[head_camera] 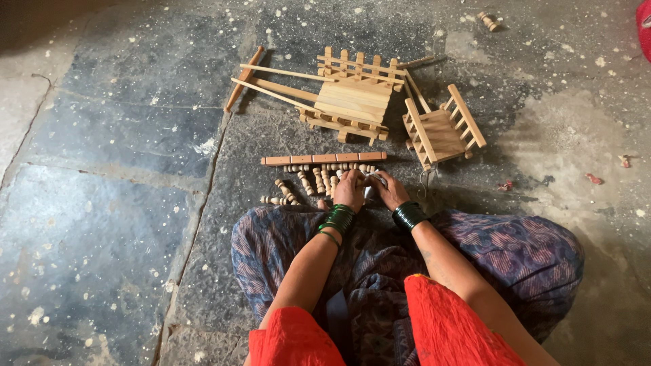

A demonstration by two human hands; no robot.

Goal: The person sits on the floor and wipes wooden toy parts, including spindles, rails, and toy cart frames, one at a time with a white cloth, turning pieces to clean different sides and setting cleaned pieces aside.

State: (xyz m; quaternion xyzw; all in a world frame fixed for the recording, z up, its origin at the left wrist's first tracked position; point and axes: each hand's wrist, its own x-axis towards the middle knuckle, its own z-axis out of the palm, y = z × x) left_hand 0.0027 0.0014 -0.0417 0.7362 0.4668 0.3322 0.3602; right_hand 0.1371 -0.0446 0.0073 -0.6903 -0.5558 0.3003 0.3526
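I'm looking down at a stone floor [122, 224], person sitting cross-legged, both hands out front over a scatter of small turned wooden pegs [319, 179].

Left hand [350, 190] is curled down on the pegs, fingers closed around one or two of them, though I can't tell exactly which. Right hand [390, 190] is just beside it, touching or nearly touching, pinched on something small and pale between the two hands; too small to say what. Green bangles on both wrists.

Where the work stands, as I judge it: a wooden cart body [352, 98] with long shafts lies farther out on the floor, and it looks assembled, with slatted bed, side rails and pole ends joined. A second, smaller slatted frame [444, 129] lies tilted just to its right and also looks put together. So two pieces seem built.

Still loose: the pegs, spread in a rough row in front of the knees, and a long flat strip [324, 159] lying across the floor just beyond them, between the pegs and the cart. The strip shows marked sections, and no pegs look fitted into it yet. I'd call that the remaining part.

One stray wooden bit [488, 22] lies well apart near the far edge of the floor. Small red scraps [594, 179] lie off to the right.
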